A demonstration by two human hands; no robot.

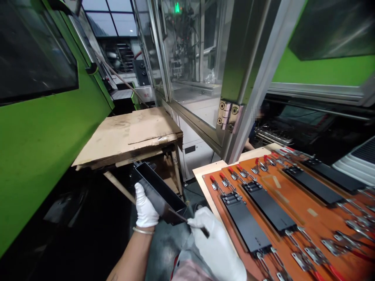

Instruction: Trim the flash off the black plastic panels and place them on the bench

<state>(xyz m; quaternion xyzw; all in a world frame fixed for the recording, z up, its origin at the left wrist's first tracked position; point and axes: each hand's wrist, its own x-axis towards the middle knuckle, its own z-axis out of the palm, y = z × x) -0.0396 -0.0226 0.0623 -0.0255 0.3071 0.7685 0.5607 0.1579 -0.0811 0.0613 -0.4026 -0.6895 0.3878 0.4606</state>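
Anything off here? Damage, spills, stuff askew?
The cardboard table cover looks odd: dark smudges mark its top, and its near right edge appears frayed, suggesting wear. I see no obvious damage on the black housing in the left hand, and no clear spill.

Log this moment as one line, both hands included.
left hand: gloved, holds black open box | right hand: gloved, grips thin tool, tip near box edge | right side: orange board, dark panels

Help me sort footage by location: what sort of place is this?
Probably a factory workshop: green machines, a clear-panelled metal enclosure and red-handled clamps on an orange board suggest it.
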